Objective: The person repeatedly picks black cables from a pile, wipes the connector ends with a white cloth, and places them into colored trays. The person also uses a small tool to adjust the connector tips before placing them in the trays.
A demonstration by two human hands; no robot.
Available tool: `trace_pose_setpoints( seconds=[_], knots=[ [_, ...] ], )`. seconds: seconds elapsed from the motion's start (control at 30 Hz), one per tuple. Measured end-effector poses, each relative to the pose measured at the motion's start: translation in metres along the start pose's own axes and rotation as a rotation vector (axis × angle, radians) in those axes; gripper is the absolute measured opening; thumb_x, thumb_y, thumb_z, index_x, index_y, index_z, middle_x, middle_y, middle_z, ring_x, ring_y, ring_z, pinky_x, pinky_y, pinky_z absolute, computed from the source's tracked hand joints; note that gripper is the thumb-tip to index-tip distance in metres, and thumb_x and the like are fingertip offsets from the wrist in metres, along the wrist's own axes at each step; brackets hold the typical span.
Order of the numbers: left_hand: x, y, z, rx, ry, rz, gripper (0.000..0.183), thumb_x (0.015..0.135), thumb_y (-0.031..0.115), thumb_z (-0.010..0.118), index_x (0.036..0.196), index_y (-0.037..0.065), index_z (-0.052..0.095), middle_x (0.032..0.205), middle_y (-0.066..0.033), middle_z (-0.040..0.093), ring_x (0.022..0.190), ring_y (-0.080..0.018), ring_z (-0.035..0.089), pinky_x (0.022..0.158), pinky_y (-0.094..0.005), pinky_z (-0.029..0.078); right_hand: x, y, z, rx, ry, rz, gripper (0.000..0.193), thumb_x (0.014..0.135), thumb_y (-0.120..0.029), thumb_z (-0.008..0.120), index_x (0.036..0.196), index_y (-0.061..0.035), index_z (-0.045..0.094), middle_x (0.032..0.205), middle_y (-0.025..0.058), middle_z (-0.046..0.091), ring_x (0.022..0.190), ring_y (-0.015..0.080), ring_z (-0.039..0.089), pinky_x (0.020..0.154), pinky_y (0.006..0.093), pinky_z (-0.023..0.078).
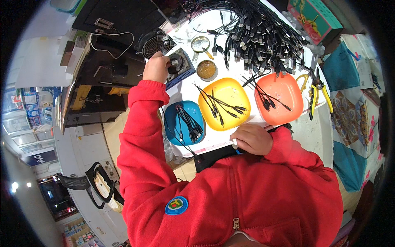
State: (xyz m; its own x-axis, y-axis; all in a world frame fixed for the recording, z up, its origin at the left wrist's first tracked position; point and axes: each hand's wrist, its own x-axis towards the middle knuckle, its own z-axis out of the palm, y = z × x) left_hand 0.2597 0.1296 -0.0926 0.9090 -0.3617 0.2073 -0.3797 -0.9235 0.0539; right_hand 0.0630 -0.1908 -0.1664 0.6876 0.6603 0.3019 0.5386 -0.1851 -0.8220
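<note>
My left hand is closed, its fingertips at the round black part of a grey box with a blue edge; what it grips, if anything, is hidden. At the table's near edge my right hand is closed in a pinch, with a small white piece at its fingertips. Just beyond that hand is a yellow tray with several short black cables. To its left, a blue tray holds a bundle of black cables. An orange tray on the right holds a few more.
A large heap of black USB cables covers the table's far side. A magnifying glass and a round tin lie near the grey box. Yellow-handled pliers rest at the right edge. A black fan grille stands behind my left hand.
</note>
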Motion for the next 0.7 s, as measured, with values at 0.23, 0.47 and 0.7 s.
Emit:
trace_pose_setpoints(
  seconds=[0.23,0.47,0.7],
  knots=[
    [-0.032,0.038,-0.040,-0.271,0.300,-0.060,0.011,0.073,0.002,0.072,0.082,0.000,0.067,0.078,-0.0128,0.061,0.067,-0.0263,0.062,0.061,-0.0327,0.049,-0.009,-0.015,-0.005,0.117,0.013,0.074,0.013,0.083,-0.009,0.058,0.094,-0.0046,0.063,0.087,0.0122,0.064,0.082,0.0307,0.062,0.072,0.0394,0.049],
    [-0.114,0.151,-0.109,-1.101,0.366,-0.287,0.009,0.085,-0.001,0.064,0.093,-0.003,0.061,0.075,-0.0013,0.057,0.060,-0.0068,0.049,0.053,-0.0196,0.037,0.010,-0.064,-0.020,0.279,0.156,0.094,0.029,0.091,-0.009,0.047,0.117,0.0008,0.054,0.108,0.0142,0.063,0.100,0.0256,0.062,0.088,0.0323,0.046],
    [-0.134,0.279,-0.114,-1.859,0.133,-0.114,0.023,0.088,-0.001,0.060,0.111,-0.004,0.055,0.088,-0.0069,0.061,0.073,-0.0098,0.057,0.064,-0.0216,0.046,-0.011,-0.123,-0.022,0.400,0.181,-0.021,0.030,0.100,-0.026,0.039,0.113,-0.0008,0.048,0.097,0.0117,0.057,0.091,0.0199,0.057,0.083,0.0355,0.047]
  ],
)
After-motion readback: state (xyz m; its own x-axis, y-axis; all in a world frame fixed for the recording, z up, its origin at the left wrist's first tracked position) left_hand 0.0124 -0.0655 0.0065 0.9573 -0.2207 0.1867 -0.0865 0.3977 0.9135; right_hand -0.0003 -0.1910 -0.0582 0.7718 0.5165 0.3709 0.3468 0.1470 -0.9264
